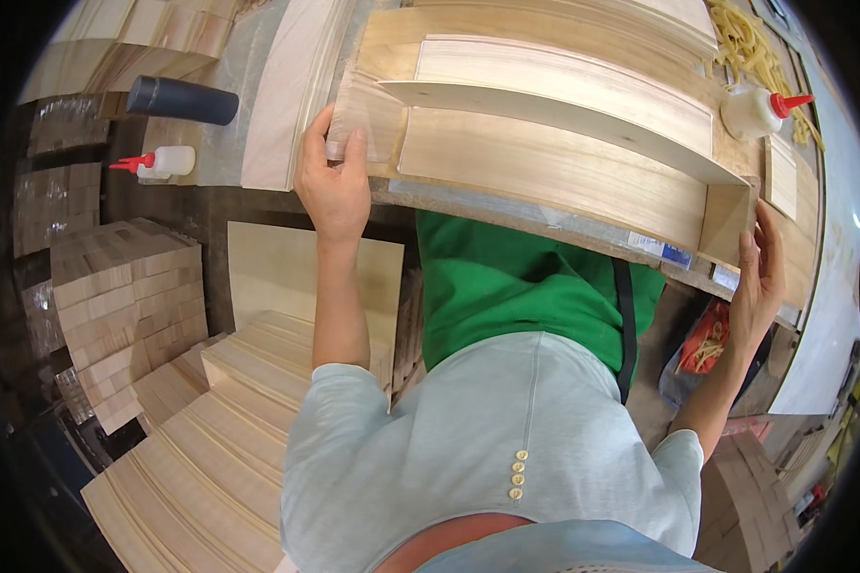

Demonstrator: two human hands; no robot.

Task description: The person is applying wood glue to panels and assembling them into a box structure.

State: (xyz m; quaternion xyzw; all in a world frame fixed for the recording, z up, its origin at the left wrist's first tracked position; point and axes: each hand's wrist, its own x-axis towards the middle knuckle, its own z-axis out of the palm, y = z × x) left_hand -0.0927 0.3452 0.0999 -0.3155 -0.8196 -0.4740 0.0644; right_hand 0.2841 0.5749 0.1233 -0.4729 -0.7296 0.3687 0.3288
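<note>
A shallow open wooden box frame [564, 162] lies on the workbench [506, 215], with a thin upright side strip along its far edge. My left hand [334, 181] rests on a small thin wood piece [358, 119] at the frame's left end, fingers spread over it. My right hand [760, 277] presses against the short end panel [726, 215] at the frame's right corner. A white glue bottle with a red nozzle [757, 110] stands just beyond that corner.
A second glue bottle [162, 162] and a dark cylinder [182, 98] lie at the left. Stacks of thin wood boards [201, 449] and small blocks [124, 306] sit below the bench. Rubber bands [750, 43] are heaped at the top right.
</note>
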